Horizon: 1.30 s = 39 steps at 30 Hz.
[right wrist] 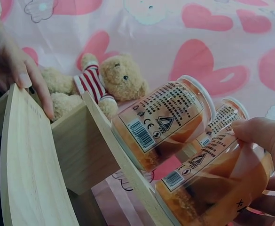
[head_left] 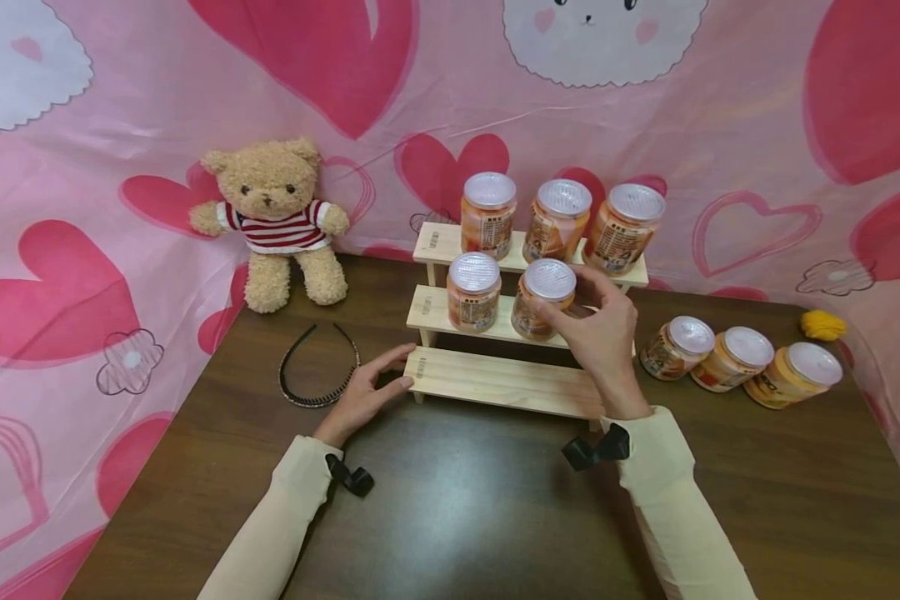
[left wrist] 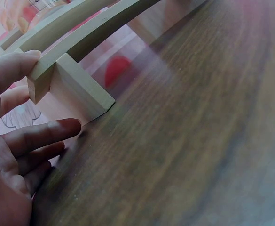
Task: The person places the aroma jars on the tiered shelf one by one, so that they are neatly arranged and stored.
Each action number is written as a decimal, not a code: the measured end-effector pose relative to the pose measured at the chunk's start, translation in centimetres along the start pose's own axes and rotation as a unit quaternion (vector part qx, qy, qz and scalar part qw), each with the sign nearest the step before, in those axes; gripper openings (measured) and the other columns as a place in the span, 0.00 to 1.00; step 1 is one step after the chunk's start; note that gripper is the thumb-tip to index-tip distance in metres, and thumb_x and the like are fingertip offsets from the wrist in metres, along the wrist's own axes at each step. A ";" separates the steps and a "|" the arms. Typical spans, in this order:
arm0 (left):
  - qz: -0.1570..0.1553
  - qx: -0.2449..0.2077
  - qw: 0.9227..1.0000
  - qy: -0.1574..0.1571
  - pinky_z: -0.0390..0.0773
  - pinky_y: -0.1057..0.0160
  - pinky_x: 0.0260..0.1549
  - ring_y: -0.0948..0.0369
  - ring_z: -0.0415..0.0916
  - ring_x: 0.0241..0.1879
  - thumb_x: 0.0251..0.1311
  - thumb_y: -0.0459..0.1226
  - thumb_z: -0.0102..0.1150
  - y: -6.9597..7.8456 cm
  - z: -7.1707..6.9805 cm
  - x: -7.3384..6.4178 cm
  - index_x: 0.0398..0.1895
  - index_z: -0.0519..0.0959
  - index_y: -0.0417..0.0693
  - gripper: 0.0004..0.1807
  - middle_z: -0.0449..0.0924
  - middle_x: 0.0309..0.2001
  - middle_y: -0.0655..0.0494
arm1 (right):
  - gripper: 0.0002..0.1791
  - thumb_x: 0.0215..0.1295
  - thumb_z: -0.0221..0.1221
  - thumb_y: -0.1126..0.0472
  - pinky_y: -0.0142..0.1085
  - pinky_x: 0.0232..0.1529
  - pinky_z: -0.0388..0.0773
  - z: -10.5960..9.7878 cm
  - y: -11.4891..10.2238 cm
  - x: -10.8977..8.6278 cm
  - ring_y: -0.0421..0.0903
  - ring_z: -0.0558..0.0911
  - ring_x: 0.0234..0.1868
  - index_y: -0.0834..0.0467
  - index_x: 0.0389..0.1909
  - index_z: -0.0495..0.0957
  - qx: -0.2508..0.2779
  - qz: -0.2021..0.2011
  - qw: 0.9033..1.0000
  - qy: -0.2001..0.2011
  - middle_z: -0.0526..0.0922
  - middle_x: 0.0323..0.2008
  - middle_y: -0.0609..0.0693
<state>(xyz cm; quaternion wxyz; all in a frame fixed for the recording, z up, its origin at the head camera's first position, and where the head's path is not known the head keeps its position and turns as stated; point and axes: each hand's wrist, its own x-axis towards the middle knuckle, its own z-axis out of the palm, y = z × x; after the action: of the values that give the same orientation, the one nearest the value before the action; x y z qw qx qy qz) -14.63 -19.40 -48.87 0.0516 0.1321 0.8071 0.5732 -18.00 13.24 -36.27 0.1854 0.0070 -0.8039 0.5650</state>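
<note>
Shows smooth, matt, unvarnished-looking wood in the three-tier display stand. Looks like glossy plastic on the jars, with shiny, textured lids. Gleams softly in dark wood grain across the bench. Looks fluffy on the teddy bear, soft cloth on its striped sweater. Appears as lightly creased cloth in the heart-print backdrop.

A pale wooden 3-step shelf is standing level. An orange printed cylindrical jar with a translucent lid is being held upright at the shelf's middle step; 1 matching jar is standing left on that step, 3 more jars on the shelf's top step, 3 further jars right of the shelf.
</note>
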 end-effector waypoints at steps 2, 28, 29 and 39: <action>-0.003 0.004 1.000 -0.001 0.60 0.47 0.68 0.56 0.73 0.62 0.68 0.34 0.60 0.0 0.0 0.0 0.72 0.69 0.53 0.29 0.80 0.61 0.44 | 0.33 0.49 0.78 0.57 0.21 0.43 0.78 -0.1 -0.2 -0.1 0.33 0.80 0.47 0.58 0.58 0.80 0.002 0.005 1.000 -0.009 0.85 0.51 0.56; -0.007 0.004 1.000 -0.007 0.58 0.44 0.70 0.60 0.73 0.60 0.68 0.34 0.60 3.2 -0.1 -0.5 0.71 0.70 0.44 0.28 0.79 0.60 0.39 | 0.25 0.53 0.72 0.71 0.21 0.46 0.79 -6.5 3.5 -3.0 0.35 0.83 0.48 0.61 0.55 0.81 0.052 0.024 0.997 0.060 0.86 0.45 0.40; -0.006 0.004 1.000 -0.007 0.59 0.44 0.69 0.60 0.73 0.60 0.68 0.34 0.60 3.3 -0.1 -0.5 0.71 0.70 0.45 0.28 0.79 0.60 0.39 | 0.25 0.53 0.72 0.71 0.21 0.46 0.79 -6.8 3.7 -3.1 0.35 0.84 0.48 0.61 0.54 0.81 0.054 0.026 0.996 0.063 0.86 0.44 0.39; -0.005 0.008 1.000 -0.007 0.59 0.43 0.69 0.51 0.72 0.62 0.68 0.33 0.60 2.3 -0.1 -0.4 0.72 0.69 0.44 0.29 0.79 0.60 0.38 | 0.25 0.51 0.71 0.76 0.19 0.43 0.79 -9.1 5.5 -3.6 0.36 0.85 0.44 0.67 0.53 0.80 0.106 0.030 0.988 0.109 0.87 0.42 0.41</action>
<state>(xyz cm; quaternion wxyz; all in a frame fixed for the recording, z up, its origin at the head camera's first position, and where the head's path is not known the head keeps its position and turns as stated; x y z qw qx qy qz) -13.93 -18.90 -46.73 0.0591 0.1322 0.8118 0.5657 -13.21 22.79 -39.68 0.2533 -0.0588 -0.7142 0.6499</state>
